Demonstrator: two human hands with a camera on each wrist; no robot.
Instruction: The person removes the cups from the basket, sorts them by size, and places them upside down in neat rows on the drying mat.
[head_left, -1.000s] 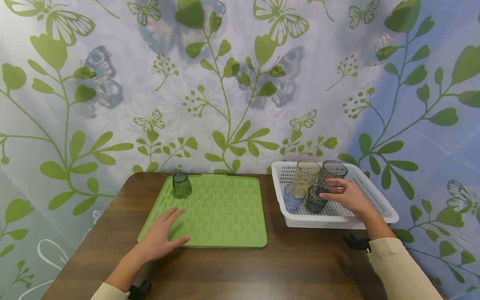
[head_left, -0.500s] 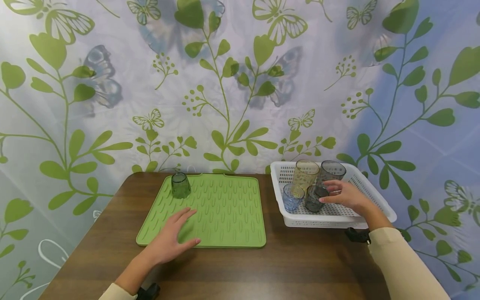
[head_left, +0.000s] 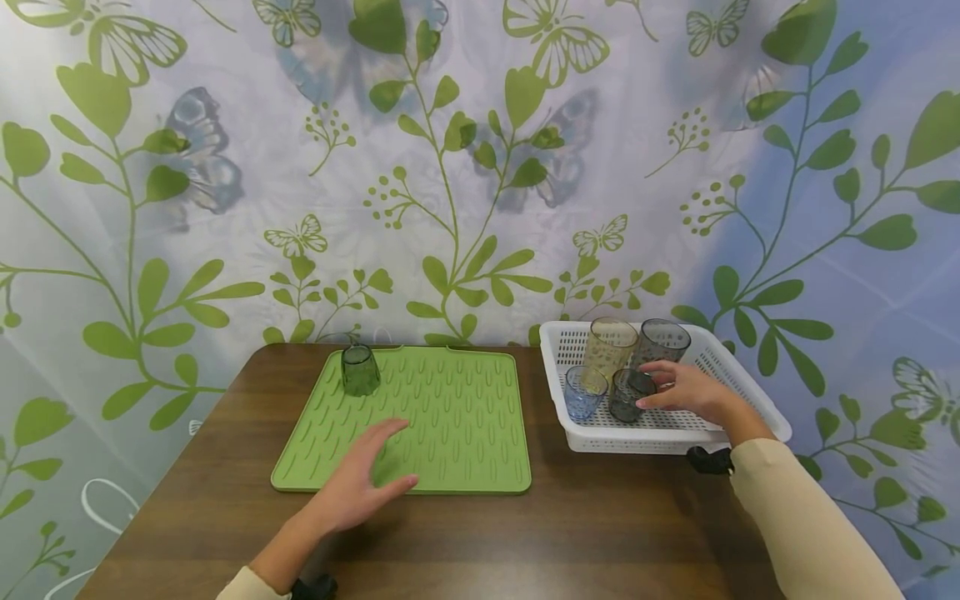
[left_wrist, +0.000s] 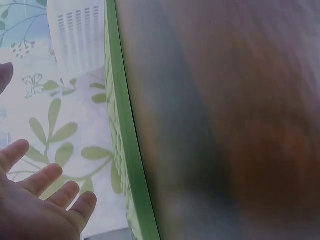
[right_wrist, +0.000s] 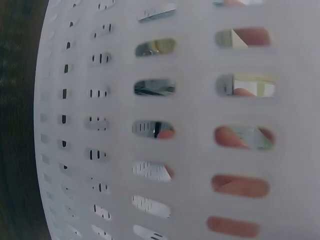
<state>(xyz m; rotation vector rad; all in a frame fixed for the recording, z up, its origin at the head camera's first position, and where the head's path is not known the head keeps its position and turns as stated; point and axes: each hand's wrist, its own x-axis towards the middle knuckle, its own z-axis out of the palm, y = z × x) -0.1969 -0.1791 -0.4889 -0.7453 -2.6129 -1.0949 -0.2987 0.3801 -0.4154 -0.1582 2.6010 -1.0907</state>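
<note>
My left hand point(head_left: 356, 492) hovers over the front edge of the green drying mat point(head_left: 450, 450), thumb and fingers spread, holding nothing. In the left wrist view its fingers point(left_wrist: 42, 180) are straight and apart. A small green glass point(head_left: 361, 372) stands upside down at the mat's back left. Inside the white basket point(head_left: 600, 442), my right hand point(head_left: 693, 392) has its thumb and fingers around the right side of a small dark grey glass point(head_left: 624, 398). The basket wall point(right_wrist: 190, 150) hides most of this hand in the right wrist view; parts of fingers show through the slots.
Also in the basket are a small blue glass point(head_left: 582, 402), a tall yellowish glass point(head_left: 609, 346) and a tall grey glass point(head_left: 663, 337), all close to the dark one. The brown wooden table point(head_left: 480, 542) meets a patterned curtain point(head_left: 450, 167) behind.
My left hand has drifted right along the mat's front edge. My right hand has stayed at the small dark glass, its thumb a little lower. The glasses have not visibly moved.
</note>
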